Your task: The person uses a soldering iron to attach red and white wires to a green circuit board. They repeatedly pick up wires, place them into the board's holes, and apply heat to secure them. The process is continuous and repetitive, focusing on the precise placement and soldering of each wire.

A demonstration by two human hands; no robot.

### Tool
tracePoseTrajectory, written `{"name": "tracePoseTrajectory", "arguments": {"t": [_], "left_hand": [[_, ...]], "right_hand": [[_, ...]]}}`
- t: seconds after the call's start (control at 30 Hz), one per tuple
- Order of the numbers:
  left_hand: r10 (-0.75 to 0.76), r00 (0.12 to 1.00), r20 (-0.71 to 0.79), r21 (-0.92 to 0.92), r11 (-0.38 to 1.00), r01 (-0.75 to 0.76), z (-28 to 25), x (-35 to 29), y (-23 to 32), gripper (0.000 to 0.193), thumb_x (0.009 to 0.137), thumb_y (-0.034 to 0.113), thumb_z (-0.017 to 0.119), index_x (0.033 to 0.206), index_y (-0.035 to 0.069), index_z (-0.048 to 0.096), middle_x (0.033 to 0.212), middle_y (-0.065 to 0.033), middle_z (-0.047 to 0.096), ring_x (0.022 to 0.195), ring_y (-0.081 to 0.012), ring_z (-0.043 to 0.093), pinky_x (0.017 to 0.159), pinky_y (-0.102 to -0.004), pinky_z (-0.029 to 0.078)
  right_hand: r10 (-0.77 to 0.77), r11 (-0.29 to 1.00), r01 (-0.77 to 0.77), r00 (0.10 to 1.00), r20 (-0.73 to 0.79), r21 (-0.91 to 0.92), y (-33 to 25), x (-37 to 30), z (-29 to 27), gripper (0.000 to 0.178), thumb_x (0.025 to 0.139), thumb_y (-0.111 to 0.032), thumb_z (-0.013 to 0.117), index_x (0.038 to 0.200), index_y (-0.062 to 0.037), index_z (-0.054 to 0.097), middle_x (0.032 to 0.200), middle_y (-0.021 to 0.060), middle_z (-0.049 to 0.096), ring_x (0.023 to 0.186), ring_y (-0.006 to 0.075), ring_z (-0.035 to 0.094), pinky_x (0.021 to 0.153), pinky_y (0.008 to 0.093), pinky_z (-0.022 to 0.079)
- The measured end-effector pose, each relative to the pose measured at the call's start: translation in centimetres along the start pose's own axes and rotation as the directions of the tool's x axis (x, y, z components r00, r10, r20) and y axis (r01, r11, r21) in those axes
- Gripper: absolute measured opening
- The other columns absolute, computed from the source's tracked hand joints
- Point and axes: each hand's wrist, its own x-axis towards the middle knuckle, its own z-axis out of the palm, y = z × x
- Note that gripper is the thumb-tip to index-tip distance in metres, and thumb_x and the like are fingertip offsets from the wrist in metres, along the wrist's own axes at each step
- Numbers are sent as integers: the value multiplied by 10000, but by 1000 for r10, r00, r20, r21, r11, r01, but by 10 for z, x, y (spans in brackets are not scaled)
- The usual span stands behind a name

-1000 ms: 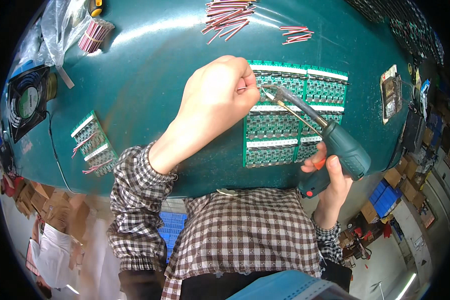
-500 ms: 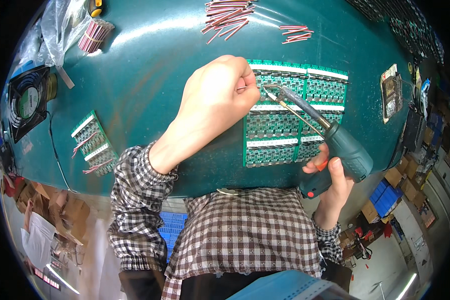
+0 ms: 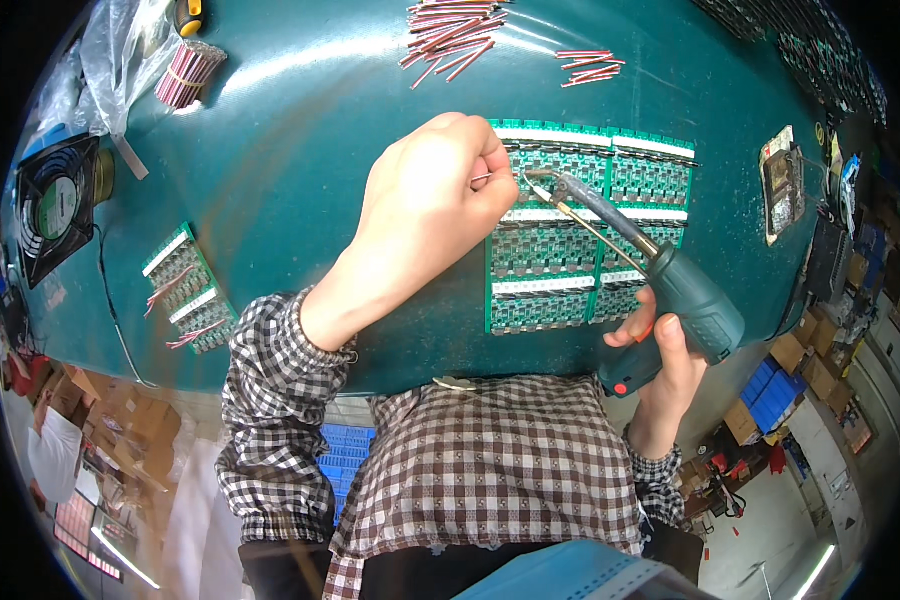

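Note:
My left hand [image 3: 425, 190] is closed in a pinch over the upper left of a panel of green circuit boards [image 3: 545, 262]. A thin wire [image 3: 481, 178] shows between its thumb and fingers; most of it is hidden by the hand. Wrapped around the grip of a dark green soldering gun [image 3: 698, 305], my right hand [image 3: 673, 362] has a finger by the orange trigger. The gun's hot tip and its thin metal feed tube meet over the upper boards, just right of my left fingertips. White strips and rows of dark parts run across the panel.
Loose red, white and dark wires [image 3: 454, 35] lie at the far side, with a smaller group [image 3: 590, 67] to their right. A bundled wire roll [image 3: 188, 76], a fan [image 3: 56, 207] and a smaller wired board [image 3: 192, 290] are left. A worn metal tray [image 3: 782, 187] sits right.
Both hands and the soldering gun stay almost in place, with only a slight shift at the tip. A person in white at the lower left has moved.

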Motion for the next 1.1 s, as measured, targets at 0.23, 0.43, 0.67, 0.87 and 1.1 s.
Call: {"name": "tracePoseTrajectory", "arguments": {"t": [0.23, 0.43, 0.67, 0.87, 1.1], "left_hand": [[-9, 1000, 4, 6, 1000, 9, 0, 0, 2, 62, 728, 55, 638, 760, 15, 601, 697, -56, 547, 600, -132, 520, 567, -265, 435], [-14, 1000, 11, 8, 1000, 14, -1, 0, 2, 59, 727, 52, 639, 757, 18, 600, 699, -55, 550, 599, -132, 522, 565, -266, 434], [-12, 1000, 2, 14, 1000, 12, 0, 0, 1, 60, 728, 53, 639, 757, 18, 599, 701, -54, 555, 599, -132, 528, 568, -266, 439], [-3, 1000, -3, 11, 1000, 3, 1, 0, 2, 59, 727, 49, 637, 756, 15, 598, 700, -56, 557, 600, -132, 532, 570, -265, 441], [-2, 1000, -10, 12, 1000, 2, 1, 0, 2, 57, 725, 44, 637, 750, 16, 595, 700, -56, 557, 600, -130, 535, 570, -263, 443]], "right_hand": [[-2, 1000, 2, 1000, 14, -6, 2, 0, -3, 449, 891, -279, 614, 1080, 122, 543, 715, 101, 558, 634, 174, 604, 570, 317, 575], [3, 1000, -3, 1000, 19, -9, 1, 0, -1, 429, 895, -263, 608, 1082, 118, 546, 721, 103, 565, 634, 177, 602, 576, 321, 573], [1, 1000, -1, 1000, 19, 1, 1, 1, 0, 419, 892, -252, 612, 1083, 116, 547, 722, 102, 566, 628, 178, 599, 575, 324, 570], [6, 1000, -6, 1000, 22, 3, 1, 1, -1, 435, 883, -261, 626, 1087, 116, 548, 727, 102, 568, 629, 178, 602, 578, 325, 573], [3, 1000, -3, 1000, 22, 5, 2, 1, -2, 440, 884, -269, 622, 1082, 117, 550, 723, 99, 563, 631, 176, 600, 579, 325, 573]]}}
